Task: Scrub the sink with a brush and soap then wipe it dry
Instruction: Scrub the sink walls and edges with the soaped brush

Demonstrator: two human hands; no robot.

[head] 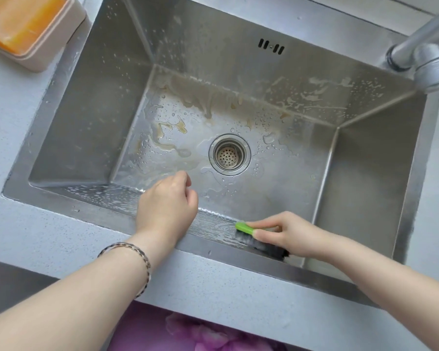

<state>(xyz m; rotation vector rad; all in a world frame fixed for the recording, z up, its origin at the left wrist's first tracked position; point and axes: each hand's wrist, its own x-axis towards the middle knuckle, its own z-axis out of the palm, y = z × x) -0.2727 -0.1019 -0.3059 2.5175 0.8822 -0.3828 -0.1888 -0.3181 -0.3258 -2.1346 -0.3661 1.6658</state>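
Observation:
A steel sink [94,117] fills the view, wet, with brown stains and soapy streaks on its floor and back wall. A round drain strainer [229,155] sits in the middle of the floor. My right hand [287,234] grips a green brush [244,228] with dark bristles pressed against the sink's near wall, where soapy streaks show. My left hand [166,203] hangs over the near edge of the sink, fingers loosely curled, holding nothing. A bracelet is on the left wrist.
A beige dish with an orange soap bar [20,21] stands on the grey counter at the top left. A metal faucet [426,54] reaches over the sink's top right corner. The grey counter [213,282] runs along the near side.

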